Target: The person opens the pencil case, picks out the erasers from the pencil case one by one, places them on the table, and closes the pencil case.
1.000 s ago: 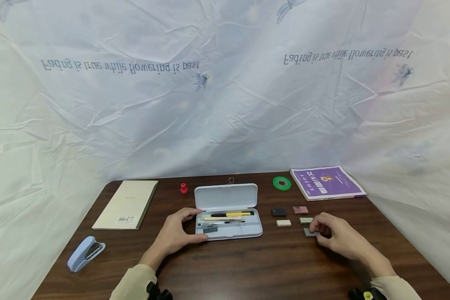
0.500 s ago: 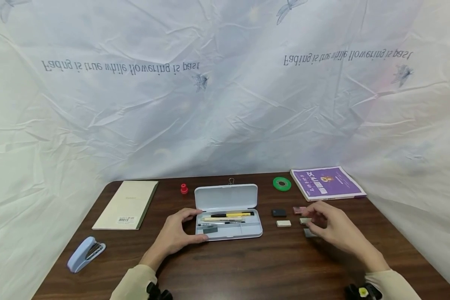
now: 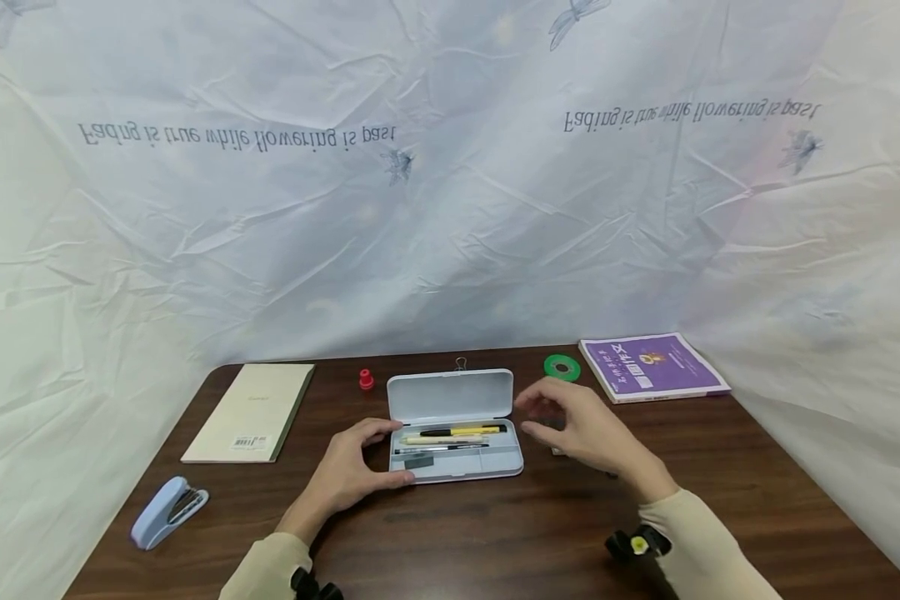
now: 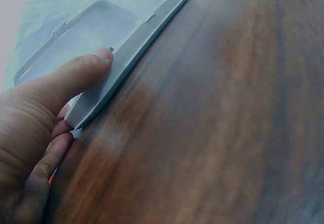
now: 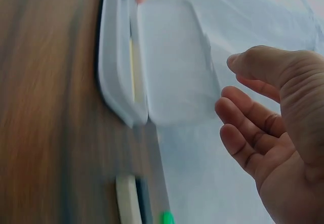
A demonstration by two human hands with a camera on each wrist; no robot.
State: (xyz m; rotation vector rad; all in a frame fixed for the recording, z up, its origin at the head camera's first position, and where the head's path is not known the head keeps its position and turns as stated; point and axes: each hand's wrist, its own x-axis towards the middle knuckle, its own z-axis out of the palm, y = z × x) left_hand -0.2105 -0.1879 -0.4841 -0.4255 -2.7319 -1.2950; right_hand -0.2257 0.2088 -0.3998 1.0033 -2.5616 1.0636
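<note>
A pale grey pencil case (image 3: 504, 461) lies with its lid (image 3: 450, 397) raised at the back. Inside are a yellow-and-black pen (image 3: 468, 430), a cream pen (image 3: 442, 440), a slim dark pen (image 3: 441, 448) and a grey eraser (image 3: 418, 461). My left hand (image 3: 345, 475) grips the case's left end, thumb at the front edge and fingers round the rear corner. Beside the case's right end hovers my right hand (image 3: 588, 425), fingers loosely bent with nothing between them. In the right wrist view a white eraser (image 5: 127, 199) and a dark eraser (image 5: 145, 199) lie below it; in the head view it mostly covers them.
A green tape roll (image 3: 562, 367) and a purple book (image 3: 654, 367) are at the back right. Left are a cream notebook (image 3: 251, 408), a light blue stapler (image 3: 168, 512) and a small red piece (image 3: 366, 379). A binder clip (image 3: 461, 364) sits behind the lid.
My right hand has moved left from the erasers, over to the pencil case's right end. My left hand has stayed at the case.
</note>
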